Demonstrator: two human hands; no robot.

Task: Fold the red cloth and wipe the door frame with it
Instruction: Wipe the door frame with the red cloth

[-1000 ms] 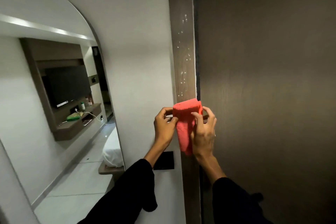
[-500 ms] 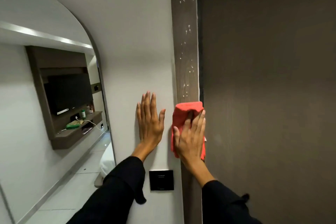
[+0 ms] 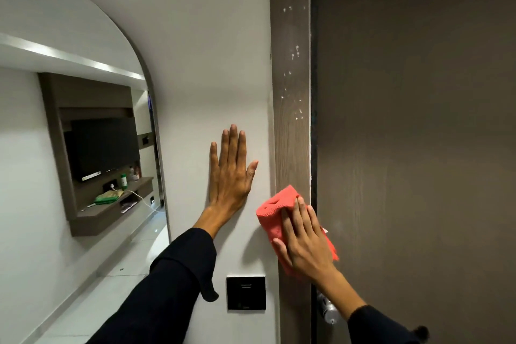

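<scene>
Since half a second ago, your right hand (image 3: 304, 234) has slid the red cloth (image 3: 275, 211) lower down the door frame (image 3: 291, 134). The hand lies flat with fingers spread, pressing the folded cloth against the frame's wood. Your left hand (image 3: 230, 173) rests open, palm flat on the white wall (image 3: 212, 50), above the black switch panel (image 3: 245, 293).

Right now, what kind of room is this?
Probably a hotel room entry. An arched mirror reflects a wall-mounted TV on a built-in shelf unit, and a black wall panel sits beside the wooden door frame.
</scene>
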